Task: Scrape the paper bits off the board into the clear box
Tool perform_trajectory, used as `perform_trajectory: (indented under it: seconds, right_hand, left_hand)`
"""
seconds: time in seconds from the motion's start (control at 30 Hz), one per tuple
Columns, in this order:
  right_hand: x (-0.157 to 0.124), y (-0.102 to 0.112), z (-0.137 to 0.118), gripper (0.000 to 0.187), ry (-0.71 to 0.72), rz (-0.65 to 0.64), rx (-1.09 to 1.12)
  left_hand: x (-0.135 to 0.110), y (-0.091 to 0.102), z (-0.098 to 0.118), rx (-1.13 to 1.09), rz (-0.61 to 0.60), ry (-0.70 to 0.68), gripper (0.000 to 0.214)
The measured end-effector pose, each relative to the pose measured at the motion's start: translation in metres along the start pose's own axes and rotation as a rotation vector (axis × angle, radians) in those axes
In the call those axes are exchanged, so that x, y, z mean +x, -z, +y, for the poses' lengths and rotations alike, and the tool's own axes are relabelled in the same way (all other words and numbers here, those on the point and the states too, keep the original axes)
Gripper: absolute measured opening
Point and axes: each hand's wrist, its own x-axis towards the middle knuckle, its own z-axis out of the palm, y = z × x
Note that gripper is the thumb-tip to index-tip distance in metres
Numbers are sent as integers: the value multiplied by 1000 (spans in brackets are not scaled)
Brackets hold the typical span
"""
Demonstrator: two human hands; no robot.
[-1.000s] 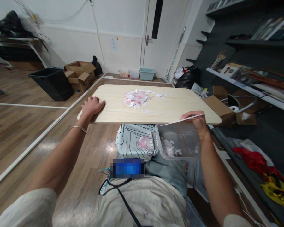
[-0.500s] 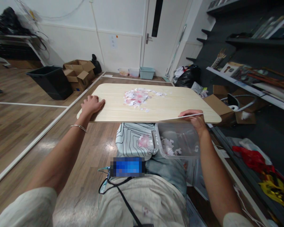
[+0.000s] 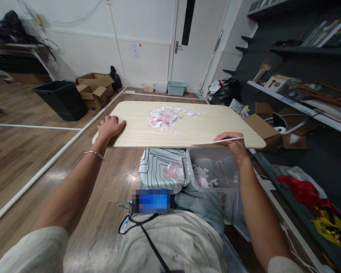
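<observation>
So you've got the pale wooden rounded-corner board [image 3: 187, 129] up off the floor and held roughly level over your lap, and I'd say you're mid-way through clearing it. Your left hand [image 3: 109, 128] lies palm-down with its fingers wrapped over the near left corner, gripping the edge. Your right hand [image 3: 235, 143] is closed around the near right edge, and a thin white flat strip [image 3: 218, 141] sits pinched under its thumb against the board.

The heap of torn white and pink paper scraps [image 3: 165, 117] lies around the middle of the board, a bit toward the far side, with a few loose bits trailing off to the right.

Right below the board's near edge, on your knees, is the clear plastic rectangular tub [image 3: 214, 170]. It already has a small layer of white scraps in the bottom, nowhere near full. A few pink scraps have landed beside it on the white cloth with black line pattern [image 3: 159, 168].

My guess for the next move: it needs a steady tilt toward the tub side, slow enough that the pile slides instead of scattering.
</observation>
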Motion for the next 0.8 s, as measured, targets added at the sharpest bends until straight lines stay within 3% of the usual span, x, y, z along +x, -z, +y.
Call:
perform_trajectory:
  seconds: [0.23, 0.57, 0.8]
  right_hand:
    - [3, 3, 14, 12, -77, 101, -45]
    - [0, 3, 10, 8, -116, 96, -20]
    - [4, 7, 21, 18, -44, 41, -36]
  left_hand:
    - [2, -2, -1, -8, 17, -1, 75]
    - [2, -3, -2, -4, 14, -6, 77]
    - [0, 1, -1, 34, -17, -4, 79]
